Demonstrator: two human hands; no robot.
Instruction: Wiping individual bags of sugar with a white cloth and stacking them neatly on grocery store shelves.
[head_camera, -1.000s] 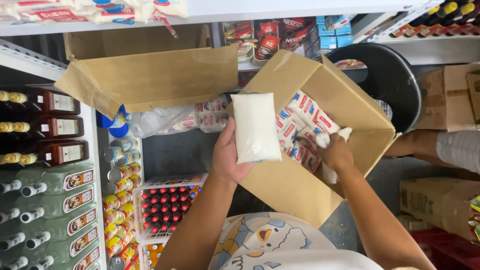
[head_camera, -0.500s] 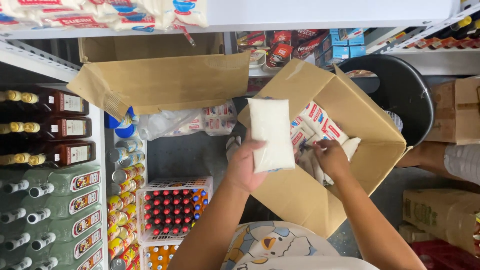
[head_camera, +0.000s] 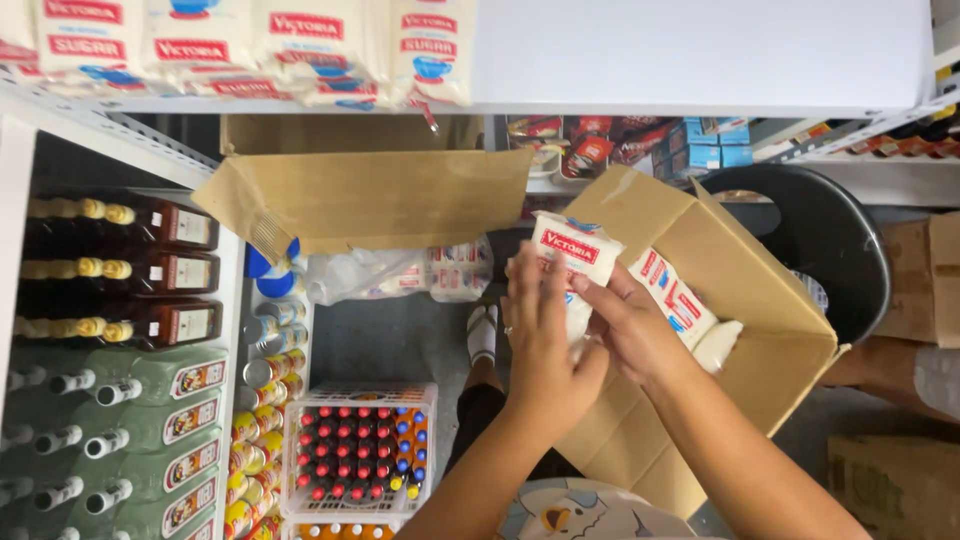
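Holding that white sugar bag (head_camera: 573, 262) with both hands now, your left hand (head_camera: 540, 335) and right hand (head_camera: 622, 330) are clamped on it above the open cardboard box (head_camera: 760, 330), since a second ago only the left had it.

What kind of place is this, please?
Probably a small grocery shop or its stockroom. White bags lie in a row on a shelf, bottles fill the racks at the left, and both hands hold a bag over an open carton of the same goods.
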